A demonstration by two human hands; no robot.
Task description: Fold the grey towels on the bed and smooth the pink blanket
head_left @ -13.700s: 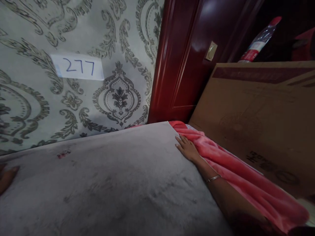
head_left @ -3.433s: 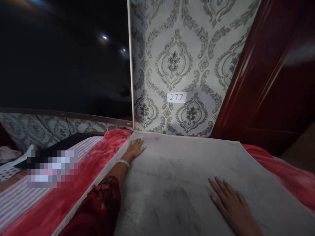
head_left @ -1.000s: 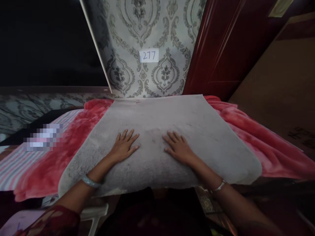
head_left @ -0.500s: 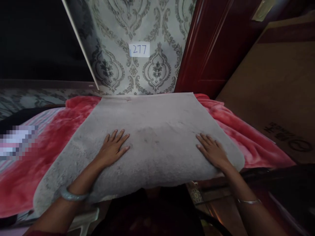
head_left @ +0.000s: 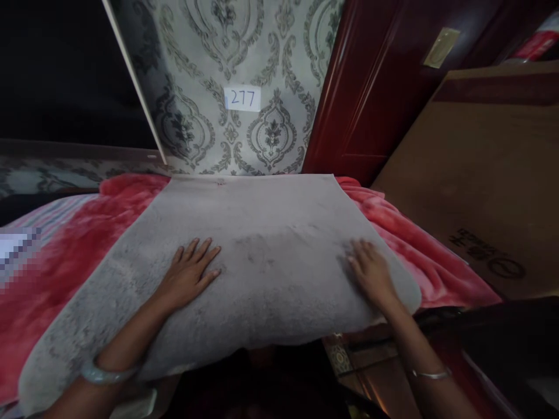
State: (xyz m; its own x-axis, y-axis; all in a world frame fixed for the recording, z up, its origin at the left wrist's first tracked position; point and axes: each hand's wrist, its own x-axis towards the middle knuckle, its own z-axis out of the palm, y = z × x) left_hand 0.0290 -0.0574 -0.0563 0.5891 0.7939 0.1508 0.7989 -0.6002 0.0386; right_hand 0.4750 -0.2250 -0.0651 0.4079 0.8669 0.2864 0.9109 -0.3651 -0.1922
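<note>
A grey plush mat (head_left: 271, 221) lies spread flat over a red fleece blanket (head_left: 65, 250), its near edge drooping over the front. My left hand (head_left: 188, 272) rests palm down on the mat left of centre, fingers spread. Palm down as well, my right hand (head_left: 370, 272) presses the mat close to its near right corner, fingers slightly curled. Neither hand holds anything. A bangle (head_left: 102, 372) circles my left wrist and a thin bracelet (head_left: 430, 374) my right.
Patterned wallpaper with a paper label reading 277 (head_left: 242, 98) rises behind the mat. A dark red wooden door (head_left: 371, 99) stands at the back right, and a large cardboard box (head_left: 480, 186) fills the right side. Striped bedding (head_left: 48, 212) shows at the left.
Over the last second my right hand slid from the mat's centre out to its near right corner. My left hand shifted slightly left. The view moved a little closer.
</note>
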